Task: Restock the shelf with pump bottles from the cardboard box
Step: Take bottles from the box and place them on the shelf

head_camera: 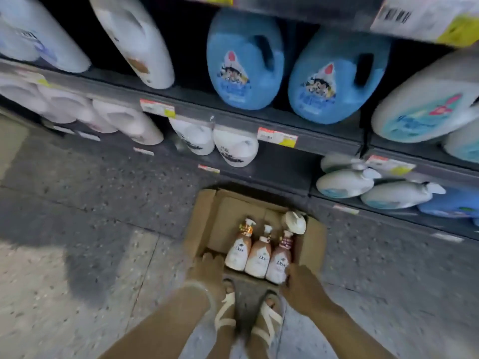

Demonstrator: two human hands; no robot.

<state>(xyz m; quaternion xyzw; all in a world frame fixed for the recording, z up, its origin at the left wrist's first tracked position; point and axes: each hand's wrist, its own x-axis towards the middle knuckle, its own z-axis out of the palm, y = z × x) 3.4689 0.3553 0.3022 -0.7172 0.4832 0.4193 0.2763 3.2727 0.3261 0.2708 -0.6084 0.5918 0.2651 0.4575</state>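
**Both hands at the box, bottles not yet lifted**

The cardboard box (259,229) sits open on the floor (103,203) in front of the shelf (285,141), its flaps spread. Three pump bottles (258,257) stand in a row along its near wall, and a fourth white one (295,222) lies at the far right corner. The left hand (206,270) rests on the near-left edge of the box, fingers curled over the rim; the right hand (302,283) is at the near-right corner, touching or just beside the rightmost bottle. Motion blur makes it impossible to tell whether either hand actually grips cardboard or bottle.

The step in hand looks like steadying or shifting the box before picking. To do it well, hold the rim on both sides and move it level, so the standing bottles do not topple. When lifting, take a bottle by its body rather than the pump head, which could turn or pop. The sandalled feet (248,317) stand just behind the box; the lower shelf with white bottles lies near, beyond it.
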